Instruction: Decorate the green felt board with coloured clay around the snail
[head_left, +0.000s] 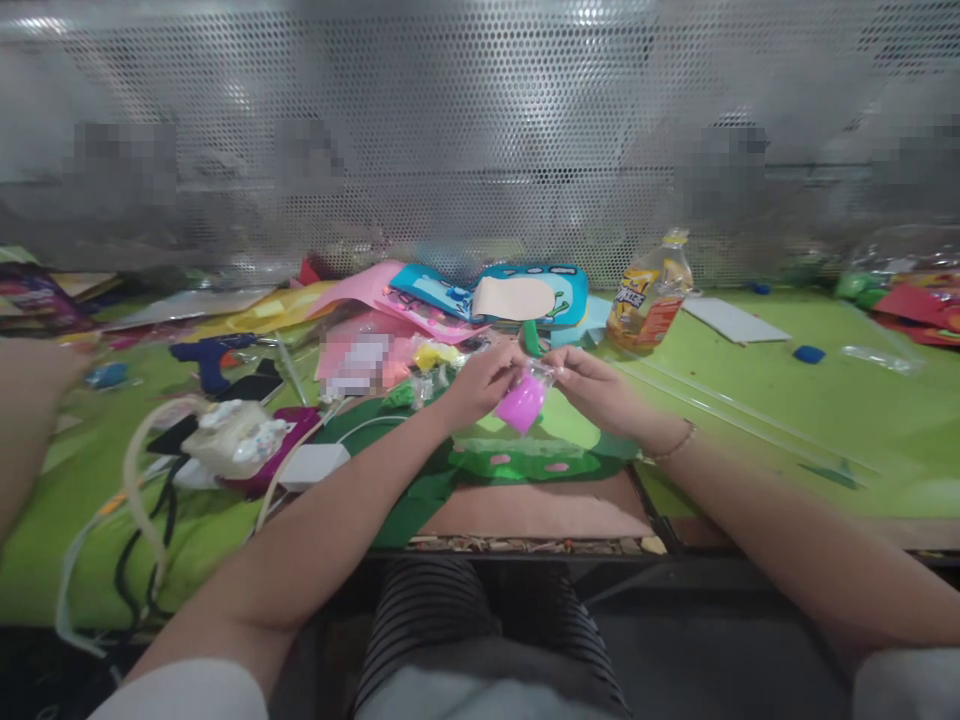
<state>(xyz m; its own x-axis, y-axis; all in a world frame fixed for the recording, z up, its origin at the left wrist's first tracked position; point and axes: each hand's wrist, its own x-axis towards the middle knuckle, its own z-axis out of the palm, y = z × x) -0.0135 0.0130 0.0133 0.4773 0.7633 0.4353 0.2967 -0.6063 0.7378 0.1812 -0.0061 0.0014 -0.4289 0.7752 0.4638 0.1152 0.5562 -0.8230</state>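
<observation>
Both hands meet over the middle of the table, pinching the top edge of a small clear plastic bag with bright pink clay [521, 403] inside. My left hand [486, 385] grips it from the left with the fingers closed. On the other side, my right hand [598, 390] holds the bag's edge between thumb and fingertips. Beneath them lies a green paper cutout [487, 460] with pink spots, partly covered by the hands and the bag. A green strip [532, 338] rises just behind the fingers.
A juice bottle [646, 295] stands behind my right hand. At left are a blue glue gun [214, 360], a phone [255, 385], cables and a white power adapter [311, 465]. Coloured papers [367, 290] pile up against a perforated metal screen [465, 130]. Another person's arm [30, 420] reaches in at left.
</observation>
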